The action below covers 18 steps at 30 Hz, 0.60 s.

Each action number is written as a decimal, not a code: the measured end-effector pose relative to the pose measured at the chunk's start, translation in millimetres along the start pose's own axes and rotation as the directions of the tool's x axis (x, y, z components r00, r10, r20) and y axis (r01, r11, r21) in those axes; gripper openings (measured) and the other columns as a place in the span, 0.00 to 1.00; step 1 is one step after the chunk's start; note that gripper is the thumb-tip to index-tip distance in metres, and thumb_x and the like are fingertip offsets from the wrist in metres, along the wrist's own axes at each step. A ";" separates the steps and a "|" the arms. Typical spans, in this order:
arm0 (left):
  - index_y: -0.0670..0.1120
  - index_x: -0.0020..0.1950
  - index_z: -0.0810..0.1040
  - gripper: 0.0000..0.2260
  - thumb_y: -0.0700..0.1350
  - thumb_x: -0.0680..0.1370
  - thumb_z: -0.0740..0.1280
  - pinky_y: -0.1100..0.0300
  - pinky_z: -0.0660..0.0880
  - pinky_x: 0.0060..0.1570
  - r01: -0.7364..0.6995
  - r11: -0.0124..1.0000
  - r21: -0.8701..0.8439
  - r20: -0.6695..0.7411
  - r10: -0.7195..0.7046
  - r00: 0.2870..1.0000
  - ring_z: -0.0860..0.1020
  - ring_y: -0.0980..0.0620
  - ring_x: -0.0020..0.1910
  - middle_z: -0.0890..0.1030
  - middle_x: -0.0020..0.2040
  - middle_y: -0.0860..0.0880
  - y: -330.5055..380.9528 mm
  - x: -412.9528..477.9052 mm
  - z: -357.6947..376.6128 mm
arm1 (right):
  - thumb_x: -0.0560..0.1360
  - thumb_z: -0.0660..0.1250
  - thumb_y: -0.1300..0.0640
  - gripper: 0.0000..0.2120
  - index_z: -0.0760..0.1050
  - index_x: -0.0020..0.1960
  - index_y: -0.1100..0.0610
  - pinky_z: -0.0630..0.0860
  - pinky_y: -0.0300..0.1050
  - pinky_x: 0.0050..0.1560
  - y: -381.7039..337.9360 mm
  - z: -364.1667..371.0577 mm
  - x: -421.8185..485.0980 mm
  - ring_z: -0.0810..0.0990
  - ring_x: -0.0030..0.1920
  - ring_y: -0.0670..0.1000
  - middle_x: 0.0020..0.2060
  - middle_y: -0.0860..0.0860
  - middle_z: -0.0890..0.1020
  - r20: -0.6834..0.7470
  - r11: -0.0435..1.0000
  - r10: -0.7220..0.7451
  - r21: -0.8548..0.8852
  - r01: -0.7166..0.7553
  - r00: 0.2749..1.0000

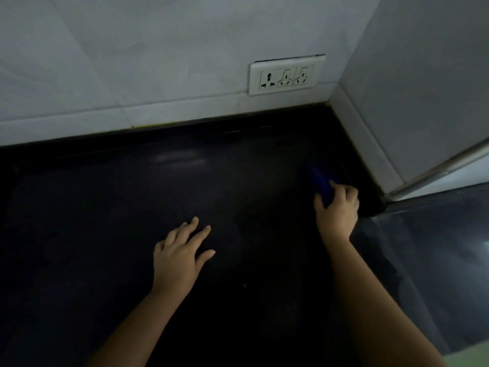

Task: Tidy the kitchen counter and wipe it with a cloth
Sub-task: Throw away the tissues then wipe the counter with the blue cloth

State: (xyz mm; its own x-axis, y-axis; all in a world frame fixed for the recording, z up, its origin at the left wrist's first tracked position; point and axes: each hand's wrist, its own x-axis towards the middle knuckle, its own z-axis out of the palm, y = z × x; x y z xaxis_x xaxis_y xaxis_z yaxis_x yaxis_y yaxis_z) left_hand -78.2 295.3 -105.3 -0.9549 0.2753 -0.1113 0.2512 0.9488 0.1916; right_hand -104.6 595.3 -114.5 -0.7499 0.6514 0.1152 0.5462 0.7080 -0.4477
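Two hands: both are over the dark worktop (105, 221), well apart from each other.
Left hand (180, 258): palm down, with the fingers straight and slightly spread; this grip is fully open and has hold of nothing.
Right hand (337, 207): reached out towards the far right corner, with the fingers curled over and the thumb on the left side.
Right grip: closed round the near end of the blue cloth (321, 185) (blurred; it could be a stiff pad).
Blue cloth: on the worktop near the right corner, its far end sticking out beyond the fingers towards the back wall (132, 62).
Socket plate (287, 75): white, set low on the back wall, above the worktop and close to the corner.
Side wall (423, 88): pale, meeting the back wall at the corner just beyond the right hand.
Worktop: black and dim, with a faint pale smear near the back edge.
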 end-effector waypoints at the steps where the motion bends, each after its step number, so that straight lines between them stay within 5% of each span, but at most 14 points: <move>1: 0.53 0.57 0.79 0.20 0.57 0.68 0.70 0.48 0.76 0.41 0.001 1.000 -0.008 -0.005 -0.001 1.000 0.79 0.45 0.56 0.80 0.60 0.48 0.2 -0.1 0.2 | 0.72 0.66 0.55 0.22 0.70 0.65 0.59 0.70 0.57 0.54 -9.5 1.9 -10.5 0.71 0.59 0.66 0.63 0.62 0.70 -0.021 0.997 0.070 -0.023 -0.071 0.997; 2: 0.52 0.57 0.79 0.21 0.55 0.66 0.73 0.48 0.76 0.41 0.001 1.000 -0.008 0.000 -0.001 1.000 0.79 0.45 0.56 0.80 0.60 0.48 0.4 -0.3 0.0 | 0.71 0.67 0.55 0.22 0.71 0.63 0.59 0.71 0.57 0.51 -23.3 6.9 -26.4 0.72 0.57 0.66 0.62 0.63 0.71 -0.039 0.996 0.089 -0.028 -0.090 0.995; 4: 0.53 0.57 0.79 0.22 0.54 0.65 0.74 0.48 0.76 0.41 -0.001 1.000 -0.006 0.010 0.001 1.000 0.79 0.45 0.56 0.80 0.60 0.48 0.3 -0.4 -0.2 | 0.66 0.69 0.53 0.22 0.75 0.59 0.57 0.75 0.56 0.44 -51.3 16.6 -69.6 0.77 0.50 0.66 0.57 0.63 0.76 -0.039 0.995 -0.097 -0.007 0.097 0.995; 6: 0.53 0.57 0.79 0.21 0.53 0.65 0.75 0.47 0.75 0.42 0.009 1.000 -0.025 0.015 -0.008 1.000 0.78 0.44 0.57 0.79 0.61 0.47 0.2 -0.2 0.4 | 0.66 0.68 0.51 0.23 0.74 0.60 0.54 0.77 0.54 0.45 -65.1 20.0 -110.8 0.78 0.52 0.61 0.59 0.59 0.77 0.119 0.907 -0.419 0.011 0.420 0.900; 8: 0.53 0.57 0.79 0.21 0.52 0.65 0.75 0.47 0.75 0.42 0.006 1.000 -0.025 0.006 -0.006 1.000 0.78 0.43 0.57 0.79 0.61 0.47 -0.3 0.2 1.0 | 0.69 0.64 0.50 0.23 0.72 0.63 0.52 0.78 0.54 0.51 -53.9 10.8 -109.5 0.78 0.55 0.58 0.61 0.57 0.76 0.262 0.811 -0.581 0.102 0.577 0.770; 9: 0.53 0.57 0.79 0.21 0.52 0.65 0.75 0.47 0.75 0.42 0.002 1.000 -0.013 0.009 -0.002 1.000 0.79 0.43 0.56 0.79 0.61 0.47 0.1 -0.1 0.5 | 0.68 0.63 0.49 0.23 0.74 0.62 0.53 0.79 0.54 0.49 -41.1 5.4 -98.9 0.79 0.52 0.59 0.58 0.58 0.77 0.228 0.797 -0.602 0.104 0.595 0.765; 11: 0.52 0.57 0.79 0.21 0.53 0.65 0.75 0.47 0.76 0.41 -0.003 1.000 0.012 0.016 0.003 1.000 0.79 0.43 0.55 0.80 0.60 0.47 0.7 -1.6 0.0 | 0.66 0.64 0.51 0.22 0.76 0.59 0.56 0.78 0.54 0.48 -6.1 -6.1 -70.2 0.79 0.50 0.63 0.55 0.60 0.79 0.104 0.887 -0.462 0.058 0.458 0.881; 13: 0.52 0.57 0.79 0.21 0.53 0.66 0.74 0.46 0.76 0.42 -0.004 1.000 0.012 0.014 0.003 1.000 0.79 0.43 0.56 0.79 0.60 0.46 -0.3 -2.7 1.0 | 0.69 0.68 0.56 0.22 0.74 0.62 0.59 0.74 0.55 0.54 28.8 -19.8 -45.8 0.75 0.55 0.65 0.58 0.62 0.75 0.014 0.984 -0.175 0.027 0.175 0.984; 16: 0.52 0.63 0.75 0.20 0.53 0.72 0.68 0.44 0.72 0.52 -0.009 0.998 -0.058 -0.006 0.009 1.000 0.73 0.44 0.64 0.74 0.67 0.47 -3.1 -4.4 2.9 | 0.71 0.67 0.57 0.23 0.71 0.65 0.60 0.71 0.58 0.54 31.2 -26.4 -51.0 0.71 0.58 0.67 0.62 0.64 0.71 -0.054 0.992 0.118 -0.039 -0.120 0.992; 18: 0.51 0.66 0.71 0.19 0.50 0.76 0.64 0.45 0.66 0.62 0.001 0.985 -0.173 0.014 0.001 1.000 0.66 0.46 0.70 0.68 0.71 0.48 -6.5 -8.6 1.6 | 0.68 0.68 0.56 0.22 0.74 0.60 0.60 0.75 0.56 0.46 1.9 -12.9 -82.7 0.75 0.51 0.67 0.58 0.65 0.75 -0.070 0.995 0.060 -0.070 -0.065 0.996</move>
State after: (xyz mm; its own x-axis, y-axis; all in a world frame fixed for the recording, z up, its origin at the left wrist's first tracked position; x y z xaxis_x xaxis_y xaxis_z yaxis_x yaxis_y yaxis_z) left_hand -71.3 287.0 -107.1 -0.9523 0.2784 -0.1248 0.2185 0.9079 0.3577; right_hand -36.8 546.4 -113.4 -0.6874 0.7106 0.1499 0.6189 0.6812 -0.3910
